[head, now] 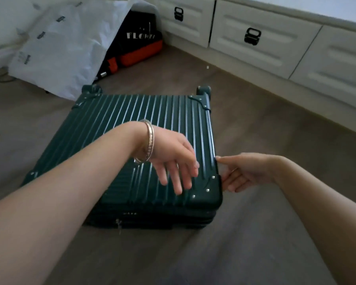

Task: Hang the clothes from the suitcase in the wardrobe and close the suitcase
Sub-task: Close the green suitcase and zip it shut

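A dark green ribbed hard-shell suitcase (136, 120) lies flat on the floor with its lid down, wheels at the far end. A zipper pull (118, 222) shows on the near side. My left hand (173, 161), a bangle on its wrist, hangs with relaxed fingers just over the lid near the front right corner. My right hand (243, 171) is at the suitcase's right edge by that corner, its thumb touching the lid's rim and its fingers against the side. No clothes are visible.
White drawer fronts with black handles (253, 36) run along the back right. A large white paper bag (66, 48) and a black-and-orange bag (140, 44) stand behind the suitcase at the left. Grey wood floor (255, 233) surrounds the suitcase.
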